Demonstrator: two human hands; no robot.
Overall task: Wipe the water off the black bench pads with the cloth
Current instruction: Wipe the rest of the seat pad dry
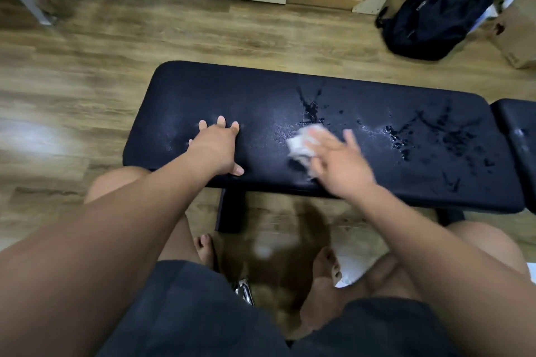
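Pressing the white cloth (301,143) onto the long black bench pad (261,90) with my right hand (339,162). The fingers look laid out straight over the cloth rather than curled round it, though motion blur softens the outline. The cloth sits near the middle of the pad's length, closer to my edge than to the far one.

Left hand (216,148): flat on the pad, well to the left of the cloth, fingers spread, thumb at the near edge, holding nothing. It is bracing, by the look of it.

The relation that matters: the pad's long axis runs left to right across me, and the water lies right of the cloth and beyond it. The nearest pool (311,109) sits just past the cloth's far edge, touching it or close to it. A wider scatter of droplets (420,136) lies further right, apart from the cloth, spreading toward the pad's right end. Around my left hand the pad shows only a dull sheen, with no beads that I can make out.

Judgement: the next stroke wants to go away from me, then rightward along the long axis. My right hand is the nearer one to all of the water; the left is on the wrong side. A second, shorter pad (519,130) shows at the right edge, across a gap — there is a pale glint on it, but I cannot tell if it is wet. That far end looks like a stretch from here.
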